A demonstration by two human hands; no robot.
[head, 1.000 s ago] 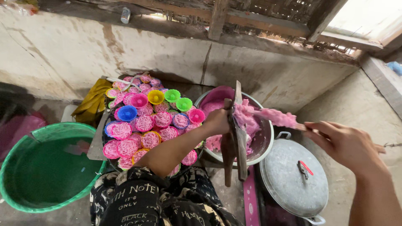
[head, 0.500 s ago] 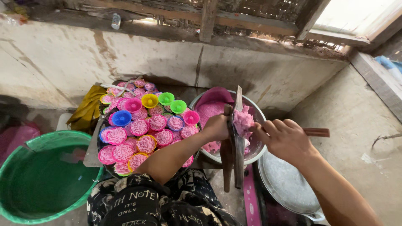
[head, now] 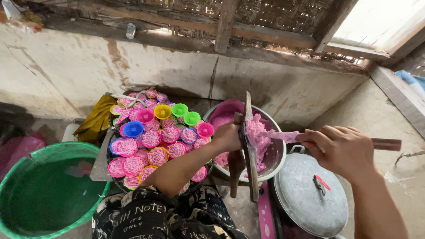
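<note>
Head cam Q&A:

– What's the left hand (head: 228,136) doing?
– Fingers curled tight round the wooden press (head: 246,146), gripping it near the top. Press stands about upright over the near rim of the metal bowl (head: 278,155), its long handles reaching down toward the lap.

– And the right hand (head: 341,149)?
– Closed in a fist round the wooden handle of a spatula (head: 336,140). Handle end sticks out past the hand to the right; blade end, coated pink, points left & meets the press.

– How does the dough look?
– Pink dough (head: 259,135), soft & lumpy, piled against the press & smeared on the spatula blade. More of it sits inside the bowl, plus a smooth pink mass at the bowl's far side.

– What's around?
– Left of the bowl, a round tray (head: 114,173) packed w/ small coloured cups (head: 146,116) – pink, yellow, green, blue – many holding coils of pink noodle. Green plastic tub (head: 48,190) at far left. Grey pot lid (head: 310,194) just beside the bowl, under the right forearm. Patterned black trousers (head: 146,217) at the bottom.
</note>
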